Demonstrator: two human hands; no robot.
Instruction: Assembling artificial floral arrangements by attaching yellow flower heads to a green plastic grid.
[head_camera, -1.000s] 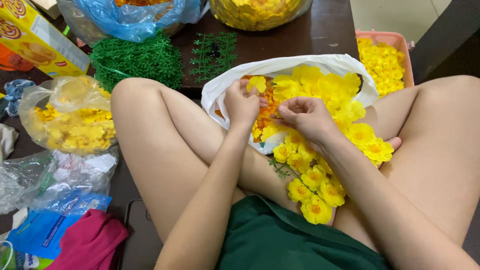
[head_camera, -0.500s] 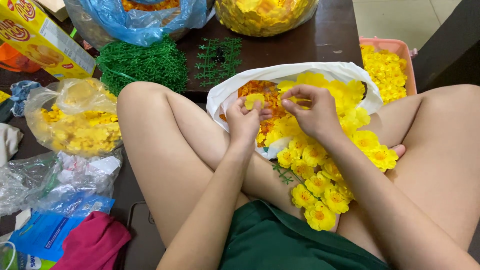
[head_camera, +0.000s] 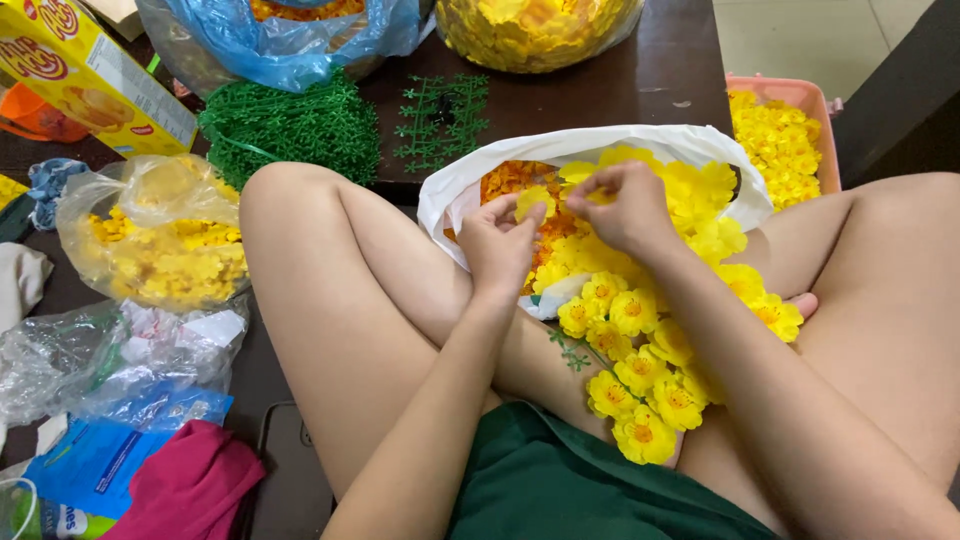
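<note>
I sit cross-legged with a white plastic bag of yellow and orange artificial flower pieces between my knees. My left hand pinches a yellow petal piece over the bag. My right hand is just beside it, its fingers closed on another small yellow piece, the two hands nearly touching. A string of finished yellow flowers on a green stem lies across my lap, below the hands.
On the dark table ahead lie green plastic stem grids, a heap of green stems, a blue bag and a clear bag of yellow flowers. A pink tray of yellow petals sits right. Left: clear bag of petals, yellow box, crumpled plastic, red cloth.
Both hands have lifted from the flowers in my lap up over the bag and come together, each now pinching a yellow piece.
</note>
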